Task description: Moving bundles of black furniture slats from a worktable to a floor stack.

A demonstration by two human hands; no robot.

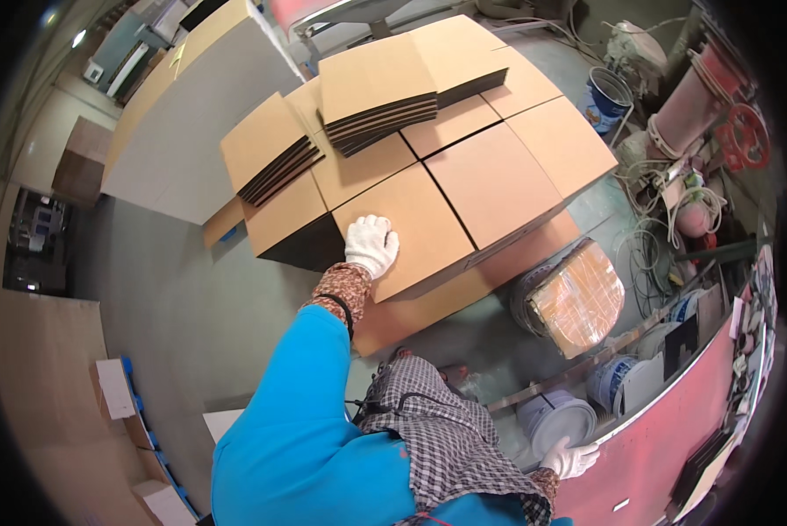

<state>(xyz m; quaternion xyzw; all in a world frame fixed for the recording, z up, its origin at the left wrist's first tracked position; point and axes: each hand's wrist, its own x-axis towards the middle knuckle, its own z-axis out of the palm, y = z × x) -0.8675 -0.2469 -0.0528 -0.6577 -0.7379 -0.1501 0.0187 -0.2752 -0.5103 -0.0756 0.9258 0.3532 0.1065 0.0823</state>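
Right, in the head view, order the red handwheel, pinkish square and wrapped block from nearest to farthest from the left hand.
1. Pinkish square: right of the left hand.
2. Wrapped block: farther right.
3. Red handwheel: far upper right.

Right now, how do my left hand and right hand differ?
Your left hand looks curled, on a tan-topped stack; your right hand has its fingers extended, at the edge of the red tabletop. The left hand reaches out ahead; the right hand is low, to your right. Both wear white gloves.
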